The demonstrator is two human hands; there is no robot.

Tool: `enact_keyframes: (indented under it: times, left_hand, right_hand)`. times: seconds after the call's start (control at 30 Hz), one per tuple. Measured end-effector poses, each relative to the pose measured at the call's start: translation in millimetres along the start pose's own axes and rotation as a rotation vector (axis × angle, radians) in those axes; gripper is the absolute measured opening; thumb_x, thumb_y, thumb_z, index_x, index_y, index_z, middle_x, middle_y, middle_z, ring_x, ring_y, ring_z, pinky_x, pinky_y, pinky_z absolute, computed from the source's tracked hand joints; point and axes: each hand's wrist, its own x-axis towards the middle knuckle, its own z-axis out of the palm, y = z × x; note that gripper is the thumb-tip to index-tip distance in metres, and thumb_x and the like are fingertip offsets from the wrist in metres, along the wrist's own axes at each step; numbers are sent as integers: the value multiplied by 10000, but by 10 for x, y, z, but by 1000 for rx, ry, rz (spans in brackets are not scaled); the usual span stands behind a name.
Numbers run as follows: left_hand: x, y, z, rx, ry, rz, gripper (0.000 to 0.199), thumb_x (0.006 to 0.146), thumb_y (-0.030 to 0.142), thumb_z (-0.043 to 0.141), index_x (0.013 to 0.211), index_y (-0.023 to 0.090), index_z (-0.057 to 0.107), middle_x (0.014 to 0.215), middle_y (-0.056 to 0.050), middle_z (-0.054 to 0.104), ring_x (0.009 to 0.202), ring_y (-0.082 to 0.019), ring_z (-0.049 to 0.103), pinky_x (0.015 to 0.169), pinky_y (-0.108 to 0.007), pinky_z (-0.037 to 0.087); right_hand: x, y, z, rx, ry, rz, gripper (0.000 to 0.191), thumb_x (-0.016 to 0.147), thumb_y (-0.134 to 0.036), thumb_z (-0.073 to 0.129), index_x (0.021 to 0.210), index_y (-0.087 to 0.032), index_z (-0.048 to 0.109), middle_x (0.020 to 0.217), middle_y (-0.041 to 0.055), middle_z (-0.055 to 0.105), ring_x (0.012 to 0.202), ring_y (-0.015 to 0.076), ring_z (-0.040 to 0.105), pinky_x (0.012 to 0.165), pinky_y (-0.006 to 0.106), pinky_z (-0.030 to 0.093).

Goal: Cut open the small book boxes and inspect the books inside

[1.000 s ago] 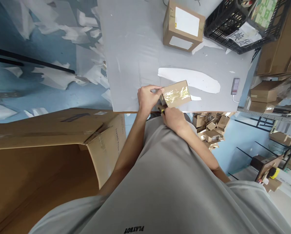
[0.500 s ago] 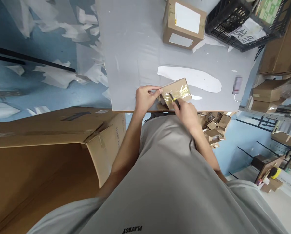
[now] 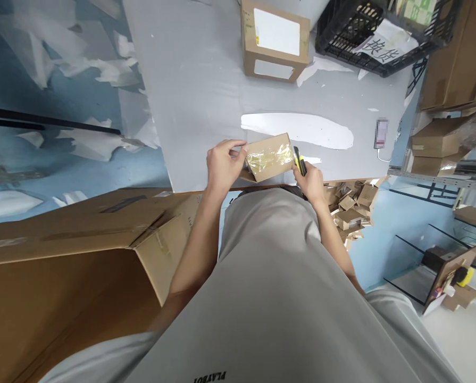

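Observation:
A small cardboard box (image 3: 270, 157) with shiny clear tape across its top is at the near edge of the grey table (image 3: 198, 96). My left hand (image 3: 225, 164) grips its left end between thumb and fingers. In my right hand (image 3: 311, 181) is a yellow and black utility knife (image 3: 300, 161), pointing away from me beside the box's right end. The right fingertips are close to the box's right corner; whether they press on it is hard to tell. Beyond the box lies a long white paper strip (image 3: 297, 127).
Farther back stand a taped carton (image 3: 275, 63) with white labels and a black crate (image 3: 365, 50). A pink device (image 3: 381, 133) with a cable lies at the right. A large open carton (image 3: 102, 218) is at my left, below table height.
My right hand and the knife have moved off the box's top to its right end. The camera view has shifted, and the box sits flatter in view.

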Motion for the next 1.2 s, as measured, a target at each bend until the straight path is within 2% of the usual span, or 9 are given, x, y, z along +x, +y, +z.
enact_keyframes:
  times: [0.1,0.17,0.33,0.43,0.53,0.77,0.9,1.07,1.2]
  left_hand:
    - [-20,51,16,52,13,77,317,1032,413,714,1286,276,844,1410,-103,790,1245,-317,756,1128,-440,594]
    - [-56,98,79,75,34,178,323,1035,419,738,1325,306,823,1531,-111,729,1464,-373,647,1267,-519,521]
    - [-158,246,442,181,-96,450,353,1132,503,597,1386,324,763,1682,-84,638,1706,-388,425,1418,-669,319]
    - [-161,269,657,238,-183,558,431,1173,550,477,1393,296,748,1763,-92,571,1755,-397,347,1437,-720,238]
    - [-124,225,754,249,-214,591,455,1175,562,453,1396,290,744,1814,-87,512,1773,-410,304,1445,-742,190]
    - [-83,161,776,198,-221,595,437,1157,562,501,1383,286,753,1812,-87,515,1777,-415,291,1456,-740,165]
    - [-94,155,798,160,-227,600,441,1155,569,510,1387,282,752,1804,-88,524,1780,-423,279,1453,-752,149]
    - [-95,91,810,133,-225,624,445,1095,544,646,1459,308,742,1823,-82,491,1787,-476,216,1435,-799,101]
    - [-63,28,806,151,-248,652,456,1074,479,669,1501,330,733,1822,-73,491,1772,-472,266,1438,-791,132]
  right_hand:
    - [2,37,10,2,-19,-10,326,1179,-444,514,1187,-206,736,995,103,873,915,258,814,897,298,544]
    - [16,65,19,31,-20,-16,353,1189,-469,493,1188,-209,732,1008,104,874,923,258,816,910,303,549]
    - [53,118,67,138,25,-43,395,1219,-477,393,1296,-229,690,1051,102,873,928,274,815,944,341,571]
    - [64,117,71,140,55,-81,396,1219,-445,365,1370,-229,661,1123,128,871,1003,313,818,974,380,578]
    - [48,73,39,79,66,-103,388,1208,-413,389,1401,-213,659,1246,166,854,1102,353,810,992,404,573]
    - [-20,-84,-51,-34,7,-99,399,1215,-360,388,1458,-215,670,1306,141,842,1153,335,796,997,368,546]
    - [-47,-194,-89,-110,-20,-49,400,1223,-359,370,1461,-216,658,1304,137,840,1150,331,793,1000,369,536]
    - [-141,-453,-132,-232,-26,43,403,1227,-342,333,1445,-212,646,1296,148,837,1138,333,797,1014,397,551]
    - [-186,-597,-117,-307,-24,103,425,1228,-344,311,1476,-203,626,1325,170,825,1147,330,801,1024,415,570]
